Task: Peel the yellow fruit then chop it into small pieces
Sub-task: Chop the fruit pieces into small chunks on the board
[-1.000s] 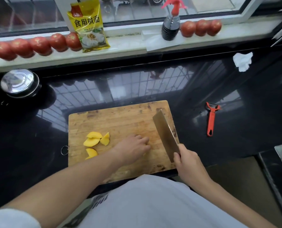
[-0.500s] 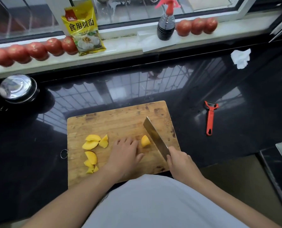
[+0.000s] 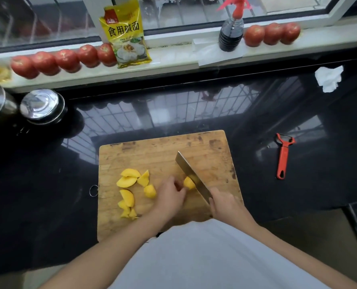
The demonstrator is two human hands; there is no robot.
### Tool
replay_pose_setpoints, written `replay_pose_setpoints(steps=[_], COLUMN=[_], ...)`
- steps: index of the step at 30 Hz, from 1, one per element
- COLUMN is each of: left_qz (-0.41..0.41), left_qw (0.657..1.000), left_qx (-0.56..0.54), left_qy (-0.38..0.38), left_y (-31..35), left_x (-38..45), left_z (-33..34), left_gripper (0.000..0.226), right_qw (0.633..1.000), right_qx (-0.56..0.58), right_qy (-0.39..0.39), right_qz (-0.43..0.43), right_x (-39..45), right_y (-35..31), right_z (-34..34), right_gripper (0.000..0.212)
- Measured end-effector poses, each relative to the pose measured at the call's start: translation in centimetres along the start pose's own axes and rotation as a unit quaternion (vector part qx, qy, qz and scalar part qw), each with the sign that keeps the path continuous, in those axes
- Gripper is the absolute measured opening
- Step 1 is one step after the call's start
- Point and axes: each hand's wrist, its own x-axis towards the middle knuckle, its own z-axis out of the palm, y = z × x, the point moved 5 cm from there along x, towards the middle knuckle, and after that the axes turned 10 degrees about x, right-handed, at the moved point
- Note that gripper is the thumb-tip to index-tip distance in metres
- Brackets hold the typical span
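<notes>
Two hands at worn wooden cutting board (image 3: 163,151) on black desk (image 3: 277,113): left grip (image 3: 169,195) pinching yellow fruit chunk (image 3: 189,183); right grip (image 3: 223,203) clasping steel cleaver (image 3: 191,176), blade touching chunk. Cut yellow pieces (image 3: 131,188) left.

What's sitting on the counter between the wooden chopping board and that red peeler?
Nothing: in the head view, only bare glossy black countertop lies between the wooden chopping board and the red peeler, showing reflections of the window grille.

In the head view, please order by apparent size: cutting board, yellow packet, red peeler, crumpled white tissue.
1. cutting board
2. yellow packet
3. red peeler and white tissue: similar; the peeler is longer, the tissue wider, so unranked.
</notes>
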Motion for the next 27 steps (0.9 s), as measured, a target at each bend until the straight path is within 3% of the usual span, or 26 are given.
replay_pose_setpoints(steps=[6, 10, 27], left_qz=[-0.112, -0.147, -0.116], left_qw=[0.984, 0.975, 0.985], left_qx=[-0.122, -0.15, -0.094], left_qy=[-0.068, -0.072, -0.082], left_y=[-0.3, -0.2, 1.1], left_x=[1.0, 1.0, 1.1], left_z=[1.9, 2.3, 2.4], left_gripper=[0.03, 0.026, 0.018], right_qw=[0.998, 0.998, 0.993], right_qx=[0.0, -0.043, -0.109], right_qy=[0.063, 0.043, -0.005], right_qz=[-0.007, -0.032, -0.054], right_x=[-1.4, -2.5, -2.3], right_y=[0.3, 0.2, 0.1], right_z=[-1.6, -1.5, 0.0], right_gripper=[0.005, 0.007, 0.016])
